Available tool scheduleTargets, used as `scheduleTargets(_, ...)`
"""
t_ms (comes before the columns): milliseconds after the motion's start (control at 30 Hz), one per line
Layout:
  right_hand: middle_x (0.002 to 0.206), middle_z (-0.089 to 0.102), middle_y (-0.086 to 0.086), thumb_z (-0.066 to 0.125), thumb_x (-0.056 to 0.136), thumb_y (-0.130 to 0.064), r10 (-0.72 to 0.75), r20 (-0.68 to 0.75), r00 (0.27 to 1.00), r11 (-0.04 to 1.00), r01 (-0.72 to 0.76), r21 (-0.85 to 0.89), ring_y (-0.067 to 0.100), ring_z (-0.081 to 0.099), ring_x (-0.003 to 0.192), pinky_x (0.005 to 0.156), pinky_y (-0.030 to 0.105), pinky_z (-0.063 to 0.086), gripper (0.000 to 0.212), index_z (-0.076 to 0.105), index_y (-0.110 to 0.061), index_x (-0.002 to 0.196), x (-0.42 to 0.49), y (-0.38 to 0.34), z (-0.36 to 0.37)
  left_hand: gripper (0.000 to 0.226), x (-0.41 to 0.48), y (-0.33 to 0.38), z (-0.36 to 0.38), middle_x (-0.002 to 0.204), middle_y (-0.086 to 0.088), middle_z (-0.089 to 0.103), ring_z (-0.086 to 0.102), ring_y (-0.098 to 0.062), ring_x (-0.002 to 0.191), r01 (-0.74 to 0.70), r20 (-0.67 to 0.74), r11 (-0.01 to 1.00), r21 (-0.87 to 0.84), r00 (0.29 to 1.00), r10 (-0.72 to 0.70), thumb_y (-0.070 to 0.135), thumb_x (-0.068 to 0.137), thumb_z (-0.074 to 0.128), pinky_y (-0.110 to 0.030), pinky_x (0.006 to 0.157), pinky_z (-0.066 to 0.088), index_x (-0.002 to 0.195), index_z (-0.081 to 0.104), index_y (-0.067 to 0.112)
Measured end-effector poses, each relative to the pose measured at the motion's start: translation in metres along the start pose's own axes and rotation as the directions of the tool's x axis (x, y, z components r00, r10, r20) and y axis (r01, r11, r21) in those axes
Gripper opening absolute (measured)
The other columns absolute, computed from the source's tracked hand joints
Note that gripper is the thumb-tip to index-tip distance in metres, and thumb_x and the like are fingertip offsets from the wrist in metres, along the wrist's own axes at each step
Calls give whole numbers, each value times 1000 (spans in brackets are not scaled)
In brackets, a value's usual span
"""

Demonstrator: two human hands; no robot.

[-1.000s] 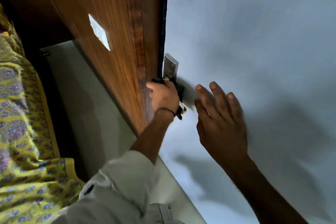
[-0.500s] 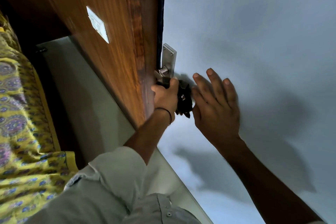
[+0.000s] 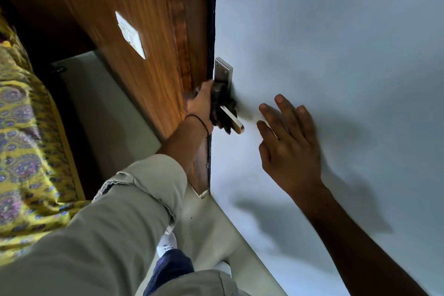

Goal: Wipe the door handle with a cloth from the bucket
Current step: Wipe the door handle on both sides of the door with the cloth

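Note:
A silver lever door handle (image 3: 232, 119) sticks out from a metal backplate (image 3: 223, 71) at the edge of the pale blue door (image 3: 336, 43). My left hand (image 3: 201, 106) is shut on a dark cloth (image 3: 222, 113) that is bunched around the base and upper part of the lever; the lever's tip shows bare below it. To the right of the handle, my right hand (image 3: 288, 142) rests flat on the door, fingers spread, holding nothing. No bucket is in view.
A wooden panel (image 3: 144, 31) with a white switch plate (image 3: 131, 33) stands left of the door edge. A yellow patterned bedspread (image 3: 26, 146) fills the far left. Pale floor (image 3: 105, 113) and my white shoes (image 3: 168, 243) lie below.
My left hand has slid the cloth up the lever towards the backplate, uncovering the lever's tip. My right hand has shifted right, away from the cloth, still flat on the door.

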State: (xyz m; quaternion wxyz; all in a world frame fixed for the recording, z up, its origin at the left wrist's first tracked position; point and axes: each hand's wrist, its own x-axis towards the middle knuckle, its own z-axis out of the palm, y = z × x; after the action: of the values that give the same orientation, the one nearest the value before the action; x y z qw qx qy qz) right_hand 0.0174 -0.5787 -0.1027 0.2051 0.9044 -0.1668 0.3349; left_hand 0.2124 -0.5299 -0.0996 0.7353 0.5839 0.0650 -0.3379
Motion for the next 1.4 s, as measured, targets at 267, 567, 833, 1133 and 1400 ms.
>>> scheduleTargets(267,142,60,4,46,91,-10,-46,21,999,999,47,-25,29,42,143,121,44,22,30,72,-11,106,-2,-2,-2,65,-34,-31,20,146,-9,49,48,-28,134,146,43,906,-398,989,-140,56,101,16,-40,109,38,146,42,18)
scheduleTargets(567,140,61,9,43,93,-9,-45,8,999,993,44,114,29,50,138,119,44,27,35,72,-7,111,-1,6,-5,43,-14,-57,27,142,-7,52,56,-25,125,231,-222,968,-97,943,-247,25,106,34,-7,46,47,146,43,9)
scheduleTargets(833,136,63,13,46,91,-4,-45,2,999,984,44,173,32,54,134,119,44,27,31,72,-2,107,-4,8,-4,47,-6,6,33,149,-15,43,41,-30,139,-2,-440,931,364,881,174,22,106,27,-32,110,35,146,35,1)
scheduleTargets(1133,135,65,11,50,88,-5,-41,-16,999,981,43,187,31,57,130,116,45,33,30,73,-4,107,-1,7,-2,46,-63,-33,34,140,-26,43,47,-35,123,-270,-282,825,496,849,447,22,104,43,-12,78,27,143,35,-1)
scheduleTargets(1400,136,64,10,44,92,-9,-53,8,999,983,51,174,29,57,130,118,43,30,36,73,-5,111,-2,8,-2,43,-65,-66,-5,127,-9,40,48,5,110,-601,22,520,607,667,745,18,100,52,2,98,29,142,50,8)
